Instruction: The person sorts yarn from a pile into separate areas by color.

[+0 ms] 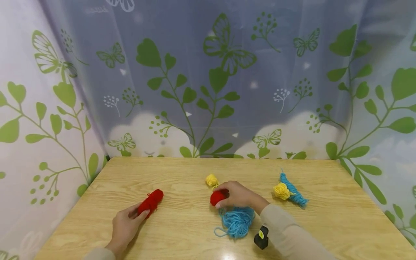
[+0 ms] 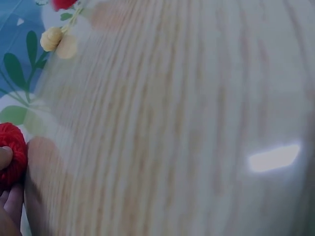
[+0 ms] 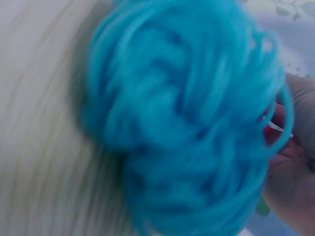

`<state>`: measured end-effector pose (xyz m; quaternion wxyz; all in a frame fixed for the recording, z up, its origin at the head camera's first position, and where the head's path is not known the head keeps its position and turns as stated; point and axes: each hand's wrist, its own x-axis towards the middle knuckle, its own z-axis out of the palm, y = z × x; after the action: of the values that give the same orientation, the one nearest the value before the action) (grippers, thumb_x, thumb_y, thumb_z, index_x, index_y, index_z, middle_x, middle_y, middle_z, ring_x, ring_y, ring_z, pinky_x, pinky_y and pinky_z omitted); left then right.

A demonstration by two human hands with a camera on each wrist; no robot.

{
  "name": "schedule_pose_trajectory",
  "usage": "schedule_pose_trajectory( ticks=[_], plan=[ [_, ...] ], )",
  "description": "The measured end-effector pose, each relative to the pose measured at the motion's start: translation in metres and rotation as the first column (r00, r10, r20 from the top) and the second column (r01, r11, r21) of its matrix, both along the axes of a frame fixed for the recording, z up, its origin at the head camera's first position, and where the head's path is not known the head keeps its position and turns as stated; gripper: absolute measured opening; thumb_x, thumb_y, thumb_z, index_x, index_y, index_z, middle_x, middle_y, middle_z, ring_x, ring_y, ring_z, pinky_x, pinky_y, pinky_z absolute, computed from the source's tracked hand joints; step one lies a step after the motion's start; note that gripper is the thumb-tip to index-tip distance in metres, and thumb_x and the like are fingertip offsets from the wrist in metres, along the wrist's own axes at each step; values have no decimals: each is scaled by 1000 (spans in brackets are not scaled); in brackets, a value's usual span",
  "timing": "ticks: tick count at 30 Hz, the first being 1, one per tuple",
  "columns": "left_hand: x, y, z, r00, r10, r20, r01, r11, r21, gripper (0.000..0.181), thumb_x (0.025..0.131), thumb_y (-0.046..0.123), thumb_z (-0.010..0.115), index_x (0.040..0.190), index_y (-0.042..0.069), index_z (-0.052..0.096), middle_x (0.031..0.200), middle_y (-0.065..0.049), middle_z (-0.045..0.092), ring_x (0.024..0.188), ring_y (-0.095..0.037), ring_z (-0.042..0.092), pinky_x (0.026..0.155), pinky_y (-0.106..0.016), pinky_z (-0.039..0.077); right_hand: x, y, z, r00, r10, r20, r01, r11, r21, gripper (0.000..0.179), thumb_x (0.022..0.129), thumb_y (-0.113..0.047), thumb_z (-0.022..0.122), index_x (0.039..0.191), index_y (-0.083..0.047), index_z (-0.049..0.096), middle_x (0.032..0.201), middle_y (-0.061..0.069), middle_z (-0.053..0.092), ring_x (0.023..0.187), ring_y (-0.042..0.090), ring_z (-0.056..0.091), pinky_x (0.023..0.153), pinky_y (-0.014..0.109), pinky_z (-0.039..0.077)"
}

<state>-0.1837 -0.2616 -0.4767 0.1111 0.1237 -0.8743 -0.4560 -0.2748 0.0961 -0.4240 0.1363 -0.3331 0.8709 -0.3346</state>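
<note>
My left hand [image 1: 126, 224] grips the near end of a long red yarn bundle [image 1: 154, 199] at the left of the table; in the left wrist view its thumb presses on the red yarn [image 2: 14, 156]. Near the table's middle, my right hand [image 1: 238, 196] holds a red yarn ball [image 1: 217, 198] between thumb and fingers. Just below that hand lies a loose blue yarn bundle [image 1: 238, 222], which fills much of the right wrist view [image 3: 177, 118] and partly hides the hand there. A small yellow yarn ball [image 1: 211, 180] sits just beyond the red ball.
To the right, another yellow yarn ball [image 1: 282, 191] lies against a twisted blue yarn skein [image 1: 294, 190]. A black device [image 1: 261, 237] with a yellow mark is at the right wrist. Patterned curtains [image 1: 195, 90] stand behind and beside the wooden table [image 1: 182, 238].
</note>
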Motion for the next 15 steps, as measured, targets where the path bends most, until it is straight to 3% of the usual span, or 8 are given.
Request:
schedule_pose_trajectory(
  ticks=[9, 15],
  plan=[
    [2, 1, 2, 1000, 0, 5, 0, 1000, 18, 43, 85, 12, 73, 122, -7, 62, 121, -28, 61, 110, -37, 61, 77, -27, 56, 10, -42, 7, 993, -116, -12, 113, 986, -122, 55, 82, -24, 78, 128, -1, 60, 120, 13, 63, 103, 25, 60, 83, 36, 53],
    [1, 2, 2, 1000, -6, 3, 6, 999, 39, 42, 85, 11, 73, 122, -8, 62, 122, -28, 60, 110, -36, 62, 76, -26, 56, 21, -76, 5, 978, -206, 30, 208, 955, -211, 51, 81, -21, 78, 126, -3, 62, 123, 13, 62, 104, 28, 60, 84, 35, 53]
  ],
)
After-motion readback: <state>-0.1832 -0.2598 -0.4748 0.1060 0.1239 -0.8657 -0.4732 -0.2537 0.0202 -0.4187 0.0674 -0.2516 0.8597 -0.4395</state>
